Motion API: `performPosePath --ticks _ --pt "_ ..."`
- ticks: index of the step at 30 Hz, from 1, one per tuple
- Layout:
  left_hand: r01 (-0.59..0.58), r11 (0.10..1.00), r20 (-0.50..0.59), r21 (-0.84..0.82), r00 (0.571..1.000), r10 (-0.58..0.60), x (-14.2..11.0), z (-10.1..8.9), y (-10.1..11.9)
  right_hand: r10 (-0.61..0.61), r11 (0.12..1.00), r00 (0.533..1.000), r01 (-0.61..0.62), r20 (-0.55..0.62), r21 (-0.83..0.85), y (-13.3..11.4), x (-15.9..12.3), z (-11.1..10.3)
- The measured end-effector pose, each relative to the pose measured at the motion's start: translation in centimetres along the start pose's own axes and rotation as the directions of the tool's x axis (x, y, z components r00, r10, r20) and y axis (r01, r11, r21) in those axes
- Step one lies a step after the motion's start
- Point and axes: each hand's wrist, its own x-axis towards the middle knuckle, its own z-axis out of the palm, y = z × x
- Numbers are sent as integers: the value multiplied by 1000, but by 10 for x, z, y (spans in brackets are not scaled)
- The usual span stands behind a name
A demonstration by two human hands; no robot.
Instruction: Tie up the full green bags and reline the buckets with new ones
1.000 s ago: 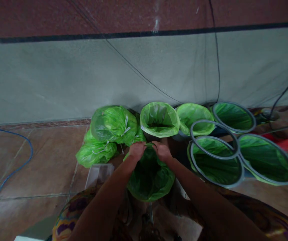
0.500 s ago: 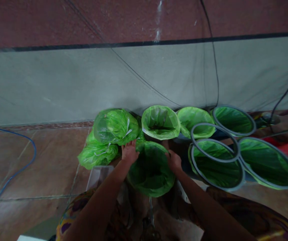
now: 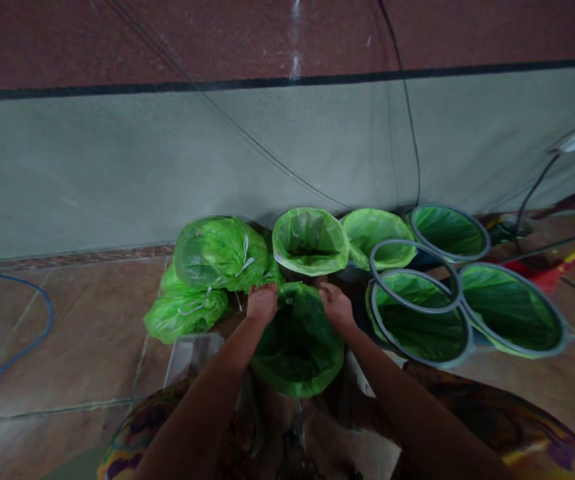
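A green plastic bag [image 3: 297,347] lines a bin right in front of me, its mouth open. My left hand [image 3: 261,301] grips the far left part of the bag's rim, fingers closed on the plastic. My right hand [image 3: 335,307] grips the far right part of the same rim. The two hands are about a hand's width apart. The bin under the bag is mostly hidden by the plastic and my arms.
Two tied full green bags [image 3: 220,253] lie on the floor to the left. Bins lined with green bags [image 3: 310,241] stand behind and to the right, several with grey rings [image 3: 420,320]. A blue cable [image 3: 15,353] curves at far left. A wall stands close behind.
My hands spread apart along the bag's rim and have now come closer together again at its far edge. The view shifted slightly right.
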Motion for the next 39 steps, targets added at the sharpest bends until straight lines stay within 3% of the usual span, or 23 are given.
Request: performPosePath --ticks 4,8,16,23,25,30,34,39 --pt "-24 998 16 66 1000 23 -1 0 -7 19 999 994 -22 104 32 4 9 13" --pt "-99 988 14 120 995 98 -10 3 -19 19 997 999 -21 30 81 16 0 17" --pt "-128 980 87 154 989 115 -20 -4 -20 59 996 989 -49 138 -73 20 0 9" --pt "24 999 -92 -20 995 -26 -7 -13 6 -83 994 993 77 80 81 -4 15 7" --pt "50 999 -63 -9 997 -50 1 -11 13 -63 998 984 61 168 20 -14 22 10" --pt "13 997 158 73 987 -25 18 -1 16 3 948 936 110 352 -299 -25 29 13" --pt "6 998 171 62 985 -17 21 4 10 63 881 914 138 402 -452 -24 25 11" --pt "40 997 153 64 987 -50 15 2 -3 119 873 912 93 393 -478 -27 19 11"
